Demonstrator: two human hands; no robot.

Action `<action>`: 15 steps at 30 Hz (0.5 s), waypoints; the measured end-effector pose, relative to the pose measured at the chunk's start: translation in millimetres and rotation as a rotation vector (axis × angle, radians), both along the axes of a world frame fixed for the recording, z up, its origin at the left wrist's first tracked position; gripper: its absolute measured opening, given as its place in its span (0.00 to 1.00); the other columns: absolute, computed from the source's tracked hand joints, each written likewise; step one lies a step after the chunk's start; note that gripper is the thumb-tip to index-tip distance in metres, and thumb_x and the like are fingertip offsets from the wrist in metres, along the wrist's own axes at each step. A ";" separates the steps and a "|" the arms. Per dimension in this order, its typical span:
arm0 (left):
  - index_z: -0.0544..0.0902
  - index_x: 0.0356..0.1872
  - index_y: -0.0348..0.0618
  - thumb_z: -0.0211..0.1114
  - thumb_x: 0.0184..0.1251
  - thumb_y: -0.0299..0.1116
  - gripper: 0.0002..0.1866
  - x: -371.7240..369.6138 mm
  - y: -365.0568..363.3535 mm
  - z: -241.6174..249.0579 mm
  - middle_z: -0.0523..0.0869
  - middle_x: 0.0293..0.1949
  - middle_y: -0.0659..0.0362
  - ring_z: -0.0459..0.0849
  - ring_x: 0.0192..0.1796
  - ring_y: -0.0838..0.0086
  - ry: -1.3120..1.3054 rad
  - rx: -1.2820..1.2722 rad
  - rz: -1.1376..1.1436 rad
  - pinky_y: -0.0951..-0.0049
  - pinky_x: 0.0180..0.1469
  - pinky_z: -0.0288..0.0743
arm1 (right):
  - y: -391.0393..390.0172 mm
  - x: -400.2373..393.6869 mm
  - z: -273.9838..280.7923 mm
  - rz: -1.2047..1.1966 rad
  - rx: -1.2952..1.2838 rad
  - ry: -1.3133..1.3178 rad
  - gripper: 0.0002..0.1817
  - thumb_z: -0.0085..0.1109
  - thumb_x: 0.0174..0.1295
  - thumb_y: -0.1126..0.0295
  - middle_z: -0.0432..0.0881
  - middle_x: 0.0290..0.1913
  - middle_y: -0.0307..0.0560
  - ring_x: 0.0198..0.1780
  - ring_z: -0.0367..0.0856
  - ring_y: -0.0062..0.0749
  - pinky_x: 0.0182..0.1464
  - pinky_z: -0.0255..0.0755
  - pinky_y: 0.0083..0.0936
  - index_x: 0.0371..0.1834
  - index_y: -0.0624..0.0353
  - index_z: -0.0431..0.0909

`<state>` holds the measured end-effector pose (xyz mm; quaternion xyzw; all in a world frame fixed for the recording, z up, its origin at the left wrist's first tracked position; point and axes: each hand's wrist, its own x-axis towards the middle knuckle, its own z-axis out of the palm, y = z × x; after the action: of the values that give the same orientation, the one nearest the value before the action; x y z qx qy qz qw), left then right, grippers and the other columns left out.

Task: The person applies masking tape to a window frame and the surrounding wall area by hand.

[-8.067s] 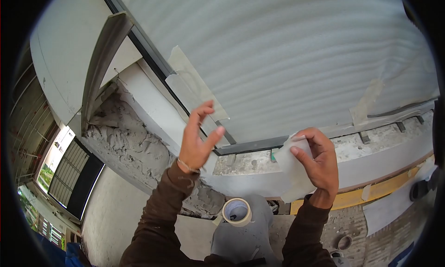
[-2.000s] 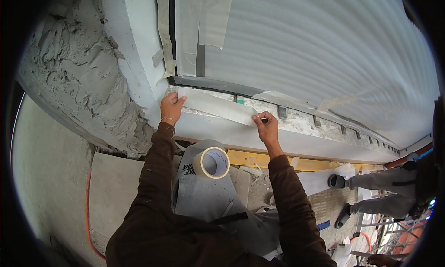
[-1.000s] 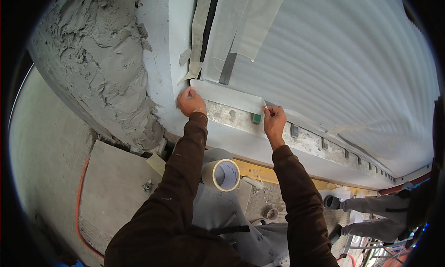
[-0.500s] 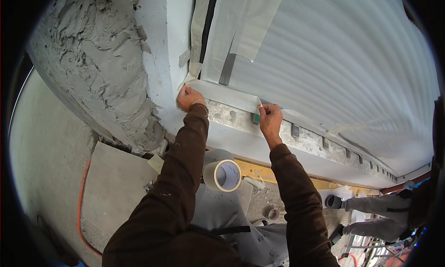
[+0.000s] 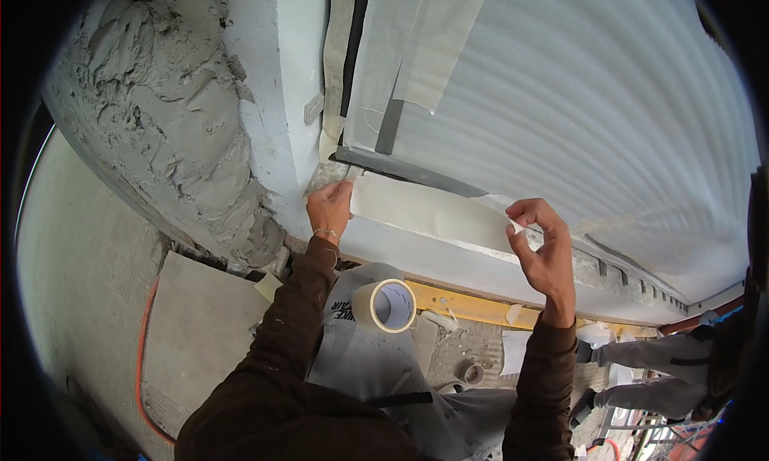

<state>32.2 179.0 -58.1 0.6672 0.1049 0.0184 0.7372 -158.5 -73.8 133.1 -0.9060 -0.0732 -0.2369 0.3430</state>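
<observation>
A wide strip of cream masking tape point(image 5: 432, 210) stretches between my two hands, above a ledge at the foot of a film-covered panel point(image 5: 577, 100). My left hand point(image 5: 327, 209) pinches its left end near the wall corner. At the other end, my right hand point(image 5: 549, 249) has thumb and forefinger closed on a small curled bit of the tape. Along the panel's bottom runs a bare dark grey frame edge point(image 5: 416, 173), just behind the strip. The roll of masking tape point(image 5: 366, 305) rests by my grey-trousered leg, touched by neither hand.
Rough wet mortar point(image 5: 160, 100) covers the wall at left. A yellow level-like bar point(image 5: 456, 302) lies below the ledge. A small brown ring point(image 5: 470, 372) and debris are on the floor. Another person's legs point(image 5: 653, 373) show at right; an orange hose point(image 5: 140, 357) curves at left.
The strip has come away from the frame edge and moved down and right, baring the grey frame. My right hand has moved right and down; my left hand has dropped slightly.
</observation>
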 end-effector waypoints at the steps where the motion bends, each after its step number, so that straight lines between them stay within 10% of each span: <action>1: 0.90 0.37 0.31 0.74 0.63 0.40 0.17 1.6 -0.4 -11.9 0.89 0.29 0.54 0.85 0.30 0.72 -0.004 0.000 -0.002 0.74 0.37 0.80 | 4.5 -14.0 16.2 -0.002 0.000 -0.004 0.07 0.64 0.57 0.79 0.84 0.42 0.50 0.44 0.81 0.35 0.54 0.72 0.29 0.32 0.64 0.73; 7: 0.83 0.44 0.28 0.77 0.61 0.50 0.29 30.6 -17.9 -14.5 0.88 0.34 0.53 0.82 0.21 0.71 -0.491 0.225 0.433 0.74 0.18 0.72 | 7.0 -87.9 68.6 -0.108 -0.016 0.062 0.08 0.64 0.53 0.80 0.85 0.42 0.53 0.45 0.83 0.40 0.54 0.72 0.30 0.30 0.64 0.72; 9: 0.80 0.49 0.28 0.75 0.62 0.58 0.36 32.7 -19.9 20.4 0.88 0.36 0.51 0.81 0.19 0.71 0.030 -0.099 0.233 0.74 0.17 0.70 | -0.3 -102.5 71.8 -0.133 0.004 0.136 0.10 0.66 0.53 0.80 0.86 0.42 0.53 0.44 0.83 0.39 0.53 0.73 0.31 0.31 0.64 0.72; 15: 0.81 0.49 0.36 0.62 0.74 0.47 0.21 67.6 -19.9 10.1 0.87 0.40 0.51 0.72 0.16 0.75 0.039 -0.422 0.221 0.74 0.17 0.60 | -16.6 -121.4 65.8 -0.244 0.056 0.051 0.11 0.67 0.53 0.81 0.85 0.41 0.52 0.46 0.82 0.39 0.57 0.71 0.32 0.34 0.64 0.74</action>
<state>99.7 159.1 -48.0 0.4832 0.1931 0.0639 0.8516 -279.9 -90.5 198.9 -0.9040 0.0527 -0.2558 0.3385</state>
